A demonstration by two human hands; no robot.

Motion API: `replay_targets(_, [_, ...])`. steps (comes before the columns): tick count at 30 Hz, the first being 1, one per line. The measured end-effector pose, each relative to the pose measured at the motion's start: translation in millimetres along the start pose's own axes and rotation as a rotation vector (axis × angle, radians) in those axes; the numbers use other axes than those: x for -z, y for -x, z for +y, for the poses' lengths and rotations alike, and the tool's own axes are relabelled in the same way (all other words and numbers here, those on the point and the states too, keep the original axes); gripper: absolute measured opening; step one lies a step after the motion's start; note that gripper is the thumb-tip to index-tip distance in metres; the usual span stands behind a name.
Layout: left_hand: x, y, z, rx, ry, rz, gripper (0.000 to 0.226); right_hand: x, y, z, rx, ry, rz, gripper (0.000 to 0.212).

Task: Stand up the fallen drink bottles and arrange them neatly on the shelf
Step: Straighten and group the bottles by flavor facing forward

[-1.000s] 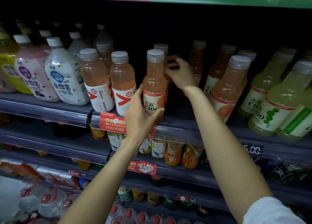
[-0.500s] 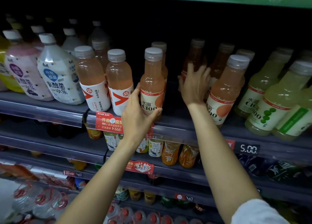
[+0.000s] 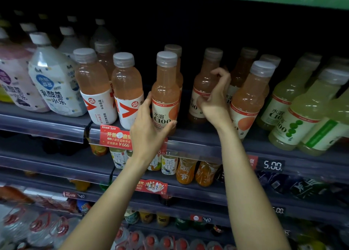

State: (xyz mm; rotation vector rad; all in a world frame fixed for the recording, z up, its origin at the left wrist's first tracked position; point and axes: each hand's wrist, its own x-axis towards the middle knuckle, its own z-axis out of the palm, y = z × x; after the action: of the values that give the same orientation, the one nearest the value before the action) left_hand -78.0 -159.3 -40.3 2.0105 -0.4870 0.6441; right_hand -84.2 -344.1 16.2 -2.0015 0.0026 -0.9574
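Note:
My left hand [image 3: 149,129] grips the lower part of a pink C100 bottle [image 3: 165,91], which stands upright at the front edge of the shelf [image 3: 198,146]. My right hand [image 3: 215,98] is curled around the right side of a second pink bottle [image 3: 203,80] set a little further back, with the thumb on its label. A third pink C100 bottle [image 3: 251,95] leans to the right beside that hand. More pink bottles stand in the dark behind them.
Two red-labelled pink bottles [image 3: 111,85] and white milky bottles [image 3: 54,83] crowd the left. Pale green bottles [image 3: 302,106] lean at the right. Lower shelves hold tea and orange drinks [image 3: 170,164], and a price tag [image 3: 272,164] reads 5.00.
My right hand came down from the bottle caps at the back and its spread fingers have curled around the second pink bottle. My left hand has kept its hold on the front bottle.

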Motion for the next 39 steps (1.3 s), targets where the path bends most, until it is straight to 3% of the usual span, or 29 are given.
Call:
replay_targets(2, [0.2,0.0,0.3,0.001,0.0,0.004,0.09,-5.5,5.5,3.3,0.012,0.054,0.13,0.065])
replay_targets(5, [0.3,0.5,0.5,-0.002,0.002,0.005,0.09,-15.9,6.0,9.6,-0.114,0.145,0.215,0.082])
replay_targets(14, [0.9,0.9,3.4,0.003,-0.016,0.01,0.09,-10.4,0.2,14.7,-0.233,-0.159,-0.005,0.081])
replay_targets(26, [-0.3,0.4,1.6,0.003,-0.017,0.02,0.09,-3.3,6.7,4.9,-0.251,-0.143,-0.098,0.084])
replay_targets(32, [-0.2,0.8,0.6,0.004,-0.017,0.016,0.091,-2.7,18.5,-5.6,-0.22,-0.081,-0.059,0.094])
replay_targets(36, [-0.4,1.0,1.3,-0.003,-0.02,0.018,0.091,10.4,63.1,-19.3,-0.07,0.11,0.035,0.073])
replay_targets(39, [-1.0,1.5,0.7,0.004,-0.014,0.019,0.091,27.5,97.6,-20.3,0.123,0.21,0.333,0.041])
